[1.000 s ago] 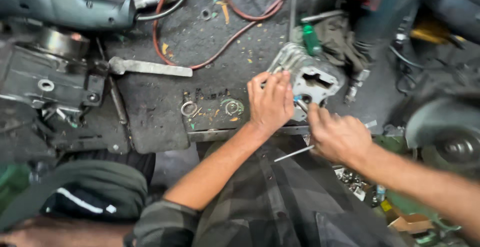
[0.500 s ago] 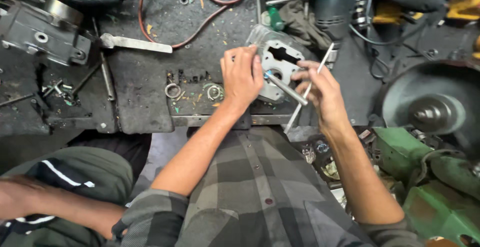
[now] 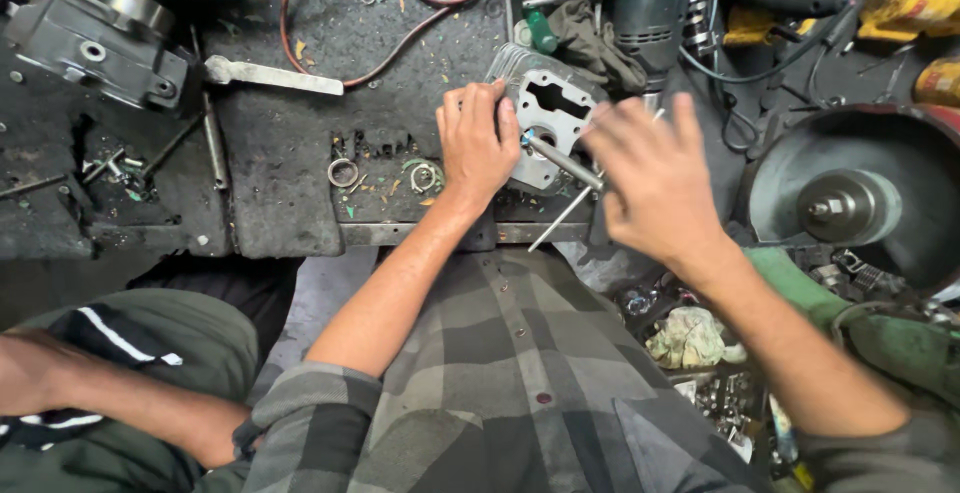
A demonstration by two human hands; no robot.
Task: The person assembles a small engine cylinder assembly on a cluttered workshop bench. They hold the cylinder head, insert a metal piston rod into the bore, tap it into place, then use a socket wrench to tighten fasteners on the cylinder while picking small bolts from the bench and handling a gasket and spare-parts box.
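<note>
A finned grey metal engine block [image 3: 553, 103] lies on the dark, dirty workbench [image 3: 290, 143]. My left hand [image 3: 478, 143] lies over the block's left side and holds it, with the fingertips on its top face. My right hand [image 3: 650, 178] hovers at the block's right edge, blurred, with its fingers partly spread. It grips a steel rod [image 3: 560, 161] whose tip reaches the block's face beside my left thumb. A thinner rod [image 3: 556, 221] slants down from under the same hand to the bench edge.
Two metal rings [image 3: 343, 171] [image 3: 425, 175] lie left of my left hand. A flat metal bar [image 3: 270, 75], red cable [image 3: 400, 23], green-handled screwdriver [image 3: 540, 28] and power drill [image 3: 650, 3] lie farther back. A round grinder disc [image 3: 850, 203] sits right. Another person's arm [image 3: 100, 393] is lower left.
My right hand rose from below the block's corner to its right edge, bringing the rods up with it. My left hand stayed on the block. The view shifted.
</note>
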